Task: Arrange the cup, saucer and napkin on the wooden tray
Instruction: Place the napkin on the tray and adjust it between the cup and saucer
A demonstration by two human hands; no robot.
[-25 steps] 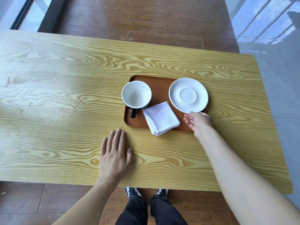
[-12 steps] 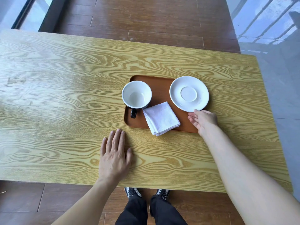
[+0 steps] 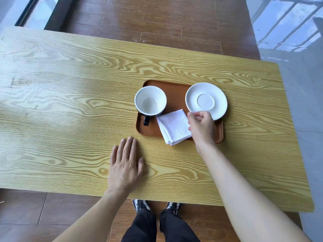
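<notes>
Pinching the near rim of the white saucer (image 3: 206,100), the right hand (image 3: 201,127) is holding its grip pressed together, thumb and fingertips closed on the saucer's edge. The saucer is sitting at the right end of the wooden tray (image 3: 174,91), its right side overhanging the tray rim. The cup (image 3: 150,100), white inside and dark outside, is standing upright at the tray's left end, its handle pointing toward the person. The folded white napkin (image 3: 174,127) is lying between cup and saucer, its near corner projecting past the tray's front rim onto the bench (image 3: 70,102). The left hand (image 3: 125,165) is resting flat on the bench, grip spread and holding nothing, near the tray's front left corner but apart from it.
</notes>
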